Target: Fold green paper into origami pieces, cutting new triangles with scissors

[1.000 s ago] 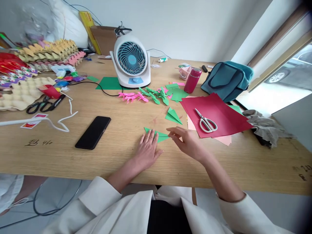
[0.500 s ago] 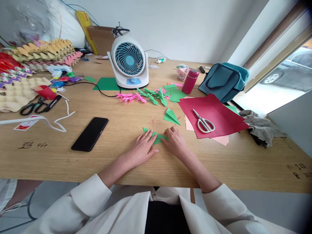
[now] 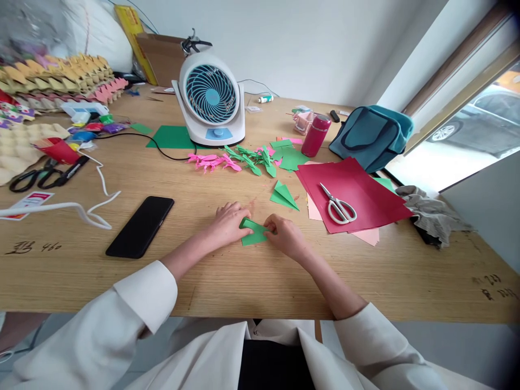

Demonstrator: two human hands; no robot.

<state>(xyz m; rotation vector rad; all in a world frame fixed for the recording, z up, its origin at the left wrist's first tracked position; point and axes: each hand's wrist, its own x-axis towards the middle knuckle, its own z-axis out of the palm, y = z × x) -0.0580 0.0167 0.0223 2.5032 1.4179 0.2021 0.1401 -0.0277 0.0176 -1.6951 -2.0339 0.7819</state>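
Observation:
A small folded green paper piece [image 3: 252,233] lies on the wooden table [image 3: 252,281] just in front of me. My left hand [image 3: 227,221] curls over its left end and pinches it. My right hand [image 3: 286,235] grips its right end with bent fingers. Another folded green paper [image 3: 284,195] lies a little beyond. Further back sit pink folded shapes [image 3: 213,161] and green folded shapes [image 3: 254,157].
A black phone [image 3: 140,226] lies to the left. White-handled scissors [image 3: 338,205] rest on red paper sheets [image 3: 357,187] at right. A desk fan [image 3: 210,101], red bottle [image 3: 316,135], teal bag [image 3: 371,135], grey cloth [image 3: 434,211] and egg trays [image 3: 24,151] stand around.
Both hands came together on the green paper. The left hand went from flat to curled, the right moved in and took the other end; the paper looks folded smaller.

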